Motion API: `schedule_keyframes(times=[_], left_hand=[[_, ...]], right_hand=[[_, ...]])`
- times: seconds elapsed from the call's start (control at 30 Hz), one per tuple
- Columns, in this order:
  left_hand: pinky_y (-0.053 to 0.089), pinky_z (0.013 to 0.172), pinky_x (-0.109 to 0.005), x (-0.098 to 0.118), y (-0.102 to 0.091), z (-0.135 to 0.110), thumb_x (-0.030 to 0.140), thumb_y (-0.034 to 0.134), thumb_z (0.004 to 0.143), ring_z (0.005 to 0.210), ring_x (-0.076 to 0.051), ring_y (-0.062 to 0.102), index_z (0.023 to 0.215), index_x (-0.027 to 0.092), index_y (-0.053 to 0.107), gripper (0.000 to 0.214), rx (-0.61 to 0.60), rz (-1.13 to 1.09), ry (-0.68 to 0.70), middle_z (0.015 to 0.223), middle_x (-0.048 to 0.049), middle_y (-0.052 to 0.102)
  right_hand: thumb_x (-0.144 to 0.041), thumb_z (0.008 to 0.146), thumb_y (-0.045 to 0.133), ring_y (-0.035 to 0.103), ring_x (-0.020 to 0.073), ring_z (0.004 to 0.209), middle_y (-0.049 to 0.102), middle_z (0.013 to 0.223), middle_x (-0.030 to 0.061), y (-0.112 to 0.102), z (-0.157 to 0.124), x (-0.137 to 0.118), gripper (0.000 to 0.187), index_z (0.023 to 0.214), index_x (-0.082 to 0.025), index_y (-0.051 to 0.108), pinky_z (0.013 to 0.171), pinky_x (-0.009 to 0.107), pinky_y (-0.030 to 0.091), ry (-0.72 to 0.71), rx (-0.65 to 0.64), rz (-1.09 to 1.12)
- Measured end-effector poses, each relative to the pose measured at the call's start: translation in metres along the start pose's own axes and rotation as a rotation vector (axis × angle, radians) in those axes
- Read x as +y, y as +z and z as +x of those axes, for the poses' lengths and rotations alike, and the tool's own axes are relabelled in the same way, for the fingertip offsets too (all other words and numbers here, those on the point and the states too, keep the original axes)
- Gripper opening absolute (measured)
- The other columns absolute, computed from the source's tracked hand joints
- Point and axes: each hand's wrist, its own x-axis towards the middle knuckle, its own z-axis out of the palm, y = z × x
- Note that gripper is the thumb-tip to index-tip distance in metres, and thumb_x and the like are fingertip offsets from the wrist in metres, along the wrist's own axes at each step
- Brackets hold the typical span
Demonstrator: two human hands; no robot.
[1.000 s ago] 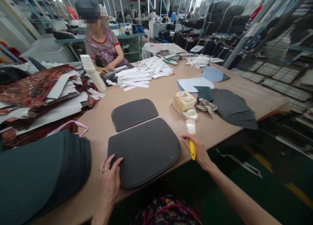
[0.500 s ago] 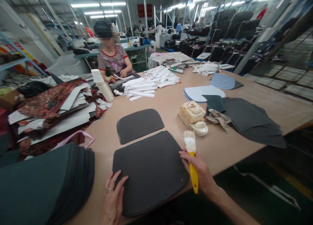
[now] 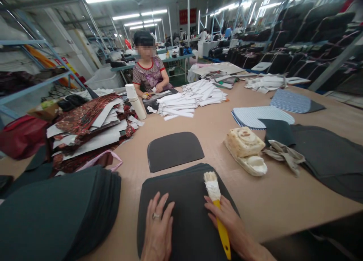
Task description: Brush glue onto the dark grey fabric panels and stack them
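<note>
My right hand (image 3: 229,225) grips a yellow-handled brush (image 3: 217,212), its white glue-laden bristles resting on the large dark grey panel (image 3: 187,200) at the table's near edge. On the panel's left part lies my left hand (image 3: 158,230), flat with fingers spread and a ring on one finger. A smaller dark panel (image 3: 174,150) lies just beyond. A crusted glue container (image 3: 246,147) sits to the right of the panels.
A thick stack of dark foam sheets (image 3: 56,212) fills the near left. Patterned fabric and white paper (image 3: 90,125) pile behind it. Grey cloth pieces (image 3: 326,155) and striped pieces (image 3: 261,115) lie right. A seated person (image 3: 149,74) works at the far side beside white strips (image 3: 190,98).
My view has shifted closer and lower over the panel. The brush moved from the panel's right edge onto its surface. My left hand slid further onto the panel.
</note>
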Motion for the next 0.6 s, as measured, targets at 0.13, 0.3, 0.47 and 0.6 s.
schedule_keyframes(times=[0.13,0.3,0.47,0.6], left_hand=[[0.046,0.099,-0.047,0.040,0.025,0.043,0.010,0.042,0.085,0.130,-0.026,0.039,0.129,0.018,0.047,0.045,-0.099,0.018,0.055,0.136,-0.0079,0.051],[0.049,0.096,-0.046,0.055,0.047,0.048,0.017,0.046,0.085,0.129,-0.028,0.041,0.135,0.017,0.039,0.051,-0.160,0.152,0.096,0.141,-0.0070,0.045],[0.049,0.095,-0.044,0.059,0.049,0.041,0.015,0.045,0.084,0.129,-0.027,0.041,0.135,0.017,0.041,0.051,-0.135,0.231,0.097,0.142,-0.0064,0.044],[0.049,0.095,-0.048,0.067,0.049,0.042,0.016,0.042,0.085,0.128,-0.028,0.042,0.131,0.019,0.046,0.046,-0.121,0.157,0.013,0.140,-0.0055,0.046]], right_hand=[[-0.010,0.080,0.054,0.067,0.0229,0.093,0.071,0.103,0.0063,-0.001,-0.008,0.005,0.032,0.107,-0.026,0.061,0.078,0.038,0.058,-0.064,0.028,0.001],[-0.018,0.082,0.056,0.068,0.0216,0.092,0.070,0.102,0.0063,-0.017,-0.006,0.021,0.021,0.101,-0.025,0.061,0.077,0.032,0.059,0.133,0.186,0.029],[-0.025,0.087,0.053,0.064,0.0234,0.103,0.067,0.111,0.0102,-0.036,0.023,0.029,0.014,0.098,-0.022,0.059,0.086,0.037,0.055,0.385,0.265,0.070],[-0.018,0.086,0.052,0.061,0.0226,0.108,0.065,0.115,0.0096,-0.019,0.037,0.023,0.014,0.099,-0.023,0.057,0.088,0.037,0.054,0.280,0.173,0.112]])
